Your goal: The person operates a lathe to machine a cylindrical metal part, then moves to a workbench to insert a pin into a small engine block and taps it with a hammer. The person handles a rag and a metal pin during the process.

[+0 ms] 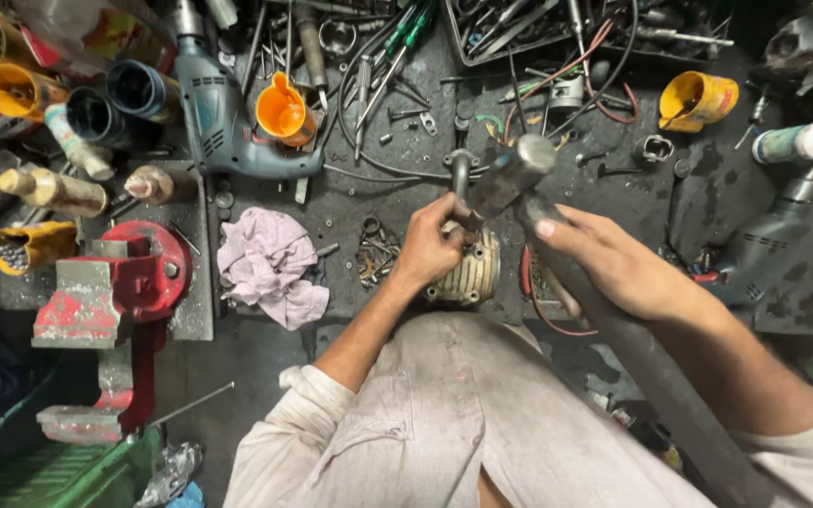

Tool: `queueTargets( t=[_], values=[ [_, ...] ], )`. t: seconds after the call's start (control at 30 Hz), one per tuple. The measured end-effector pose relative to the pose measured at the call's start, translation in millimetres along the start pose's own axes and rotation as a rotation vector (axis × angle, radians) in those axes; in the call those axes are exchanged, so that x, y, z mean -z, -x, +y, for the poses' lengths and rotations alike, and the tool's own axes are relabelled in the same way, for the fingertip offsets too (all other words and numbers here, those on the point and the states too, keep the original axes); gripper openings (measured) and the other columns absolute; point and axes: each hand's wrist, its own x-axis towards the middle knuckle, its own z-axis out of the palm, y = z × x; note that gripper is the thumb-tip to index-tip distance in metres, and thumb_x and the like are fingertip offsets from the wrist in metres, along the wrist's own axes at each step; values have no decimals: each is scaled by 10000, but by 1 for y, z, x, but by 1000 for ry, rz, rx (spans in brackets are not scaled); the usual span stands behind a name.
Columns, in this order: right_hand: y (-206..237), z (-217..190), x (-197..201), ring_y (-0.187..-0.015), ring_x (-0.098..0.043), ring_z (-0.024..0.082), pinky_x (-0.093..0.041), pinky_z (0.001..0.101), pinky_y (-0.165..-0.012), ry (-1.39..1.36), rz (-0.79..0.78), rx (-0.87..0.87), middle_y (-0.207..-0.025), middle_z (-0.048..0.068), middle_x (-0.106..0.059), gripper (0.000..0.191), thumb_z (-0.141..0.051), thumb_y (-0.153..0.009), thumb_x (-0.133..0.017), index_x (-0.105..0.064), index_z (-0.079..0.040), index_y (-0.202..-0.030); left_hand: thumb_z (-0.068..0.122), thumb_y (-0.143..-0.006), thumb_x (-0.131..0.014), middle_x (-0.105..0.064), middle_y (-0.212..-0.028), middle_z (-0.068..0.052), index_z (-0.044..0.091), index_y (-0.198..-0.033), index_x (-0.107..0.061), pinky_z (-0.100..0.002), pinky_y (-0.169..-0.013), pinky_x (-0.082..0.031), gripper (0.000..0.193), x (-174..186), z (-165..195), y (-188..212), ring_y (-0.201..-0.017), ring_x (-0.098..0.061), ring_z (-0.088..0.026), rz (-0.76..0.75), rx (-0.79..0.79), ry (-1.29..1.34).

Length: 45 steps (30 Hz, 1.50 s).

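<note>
At frame centre the left hand [432, 246] grips a ribbed metal cylinder [470, 271], steadying it on the greasy workbench [726, 198]. The right hand [613, 263] closes around a hammer [519, 169], its head poised just above. A pink rag [265, 263] and red vise [110, 292] crowd the left; an orange funnel [282, 111] sits upper left.

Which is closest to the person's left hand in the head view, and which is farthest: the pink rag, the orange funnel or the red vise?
From the left hand:
1. Pink rag, lying just to its left on the bench.
2. Orange funnel, farther up and left, resting on the drill.
3. Red vise, farthest, at the left edge of the bench.
</note>
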Motion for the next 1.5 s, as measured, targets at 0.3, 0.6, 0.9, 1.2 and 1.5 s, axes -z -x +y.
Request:
queueTargets(
  t=[0.3, 0.6, 0.9, 1.2, 1.5],
  values=[
    [29, -9, 62, -688, -729, 136, -550, 267, -632, 75, 55, 1196, -899, -14, -719, 170, -316, -951, -678, -726, -153, -968, -193, -762, -520, -650, -930, -125, -38, -962, -529, -305, -728, -651, 252, -2, 4, -1, -889, -765, -198, -11, 106, 143],
    [-7, -12, -18, -587, -574, 134, -465, 301, -496, 355, 108, 57, -717, 49, -618, 393, -404, -1018, -559, -629, -138, -1298, -142, -737, -673, -693, -914, -125, -9, -927, -585, -367, -778, -585, 247, -2, 4, 0, -888, -731, -231, 16, -1, -11],
    [26, -19, 17, -466, -576, 148, -466, 299, -382, 52, 137, 315, -681, 65, -622, 368, -321, -950, -583, -599, -61, -1211, -122, -829, -572, -735, -937, -126, -2, -1024, -603, -359, -764, -605, 231, -2, -3, 1, -885, -765, -225, -45, 145, 59],
    [17, -22, 20, -658, -636, 231, -554, 357, -579, 372, 158, 834, -836, 113, -640, 225, -298, -970, -598, -625, -116, -1099, -140, -830, -497, -763, -985, -128, -5, -1015, -589, -337, -837, -629, 247, -4, -5, 0, -986, -781, -209, -61, 133, 168],
    [-7, -6, -12, -409, -489, 121, -400, 296, -357, -42, -33, -55, -563, 56, -529, 378, -421, -976, -507, -596, -60, -1043, -128, -741, -623, -746, -931, -126, -12, -964, -595, -338, -761, -592, 253, -2, -1, 3, -894, -769, -221, -25, 60, 37]
  ],
)
